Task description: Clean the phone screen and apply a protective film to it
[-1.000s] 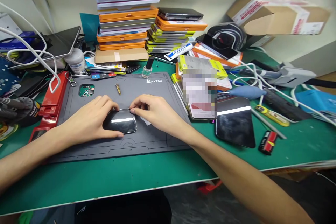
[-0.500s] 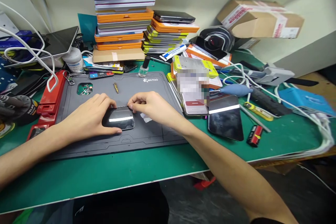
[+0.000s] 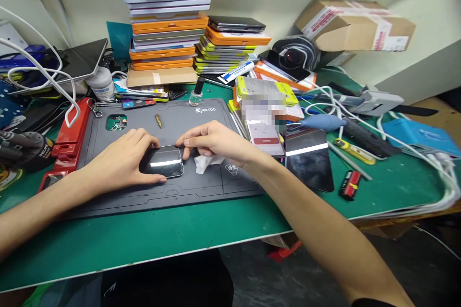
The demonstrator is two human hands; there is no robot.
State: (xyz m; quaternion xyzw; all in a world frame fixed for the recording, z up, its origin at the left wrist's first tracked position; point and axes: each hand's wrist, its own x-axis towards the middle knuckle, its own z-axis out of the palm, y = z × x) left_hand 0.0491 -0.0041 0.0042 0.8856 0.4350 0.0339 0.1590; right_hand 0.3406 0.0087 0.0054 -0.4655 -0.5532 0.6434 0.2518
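A black phone [image 3: 163, 162] with a glossy screen lies flat on the dark grey work mat [image 3: 201, 187]. My left hand [image 3: 120, 160] wraps round its left end, thumb along the near edge and fingers over the far edge. My right hand [image 3: 212, 140] pinches the phone's far right corner with thumb and forefinger. A crumpled white wipe [image 3: 205, 162] lies on the mat just under my right palm.
A tall stack of orange, grey and yellow cases [image 3: 169, 19] stands at the back. Right of the mat lie a second phone [image 3: 264, 136], a dark glass panel [image 3: 311, 160], a red lighter [image 3: 348, 185] and white cables [image 3: 342, 100]. A red tool case [image 3: 70, 136] borders the mat's left.
My right hand has lifted slightly off the mat, uncovering the white wipe beneath it. The left hand and the phone stay put. The view has shifted a little.
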